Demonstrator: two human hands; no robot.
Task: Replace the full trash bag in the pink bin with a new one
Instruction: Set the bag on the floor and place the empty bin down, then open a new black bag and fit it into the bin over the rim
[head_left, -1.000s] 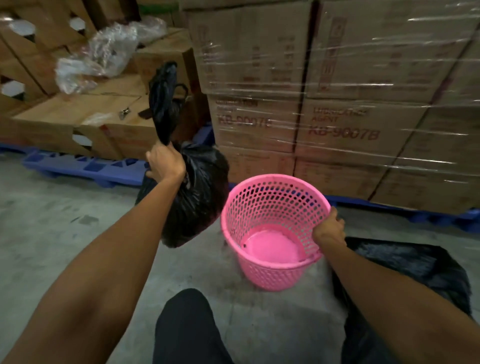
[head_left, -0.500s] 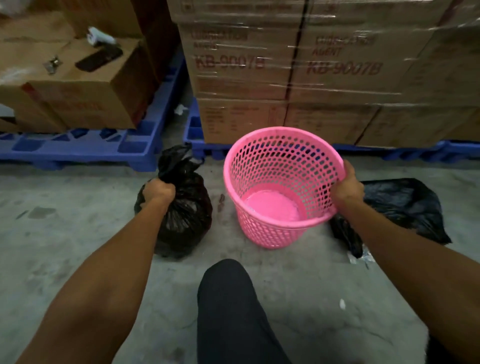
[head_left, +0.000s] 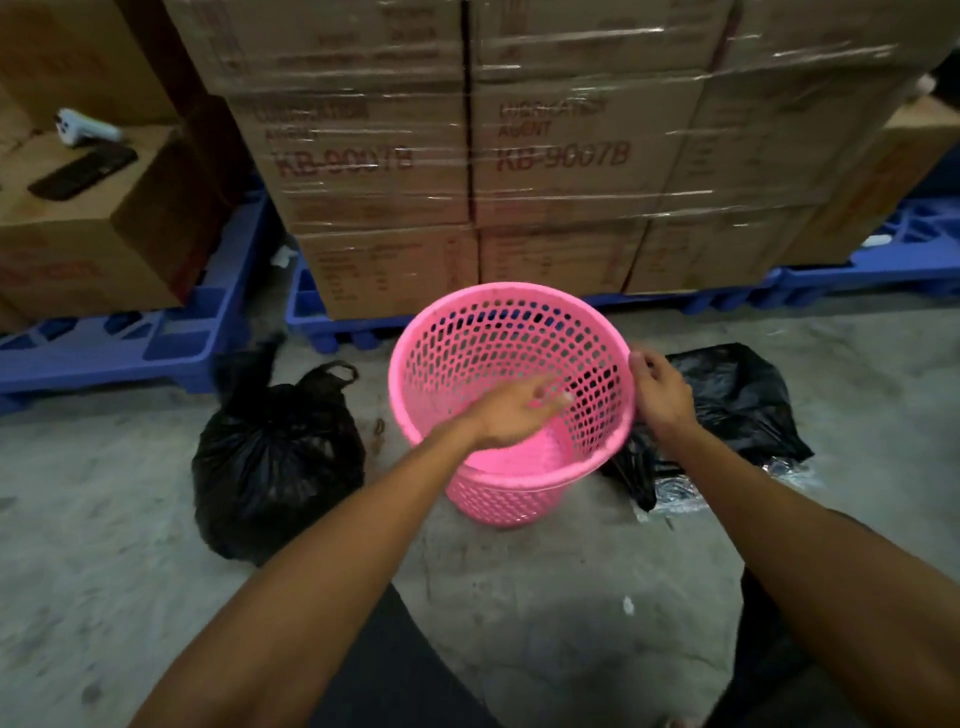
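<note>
Shrink-wrapped cardboard cartons (head_left: 550, 150), printed "KB-9007B", stacked across top of frame on blue pallets (head_left: 156, 343). Upper left: open brown box (head_left: 98, 239) carrying a dark phone (head_left: 83, 170) and a white device (head_left: 85, 130). Grey concrete floor (head_left: 104, 519) below.

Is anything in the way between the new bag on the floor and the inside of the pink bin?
Little visible does. The pink bin is empty and unlined. The black bags lie flat just to its right. Only the left hand hangs over the opening; the right hand is at the rim.
</note>
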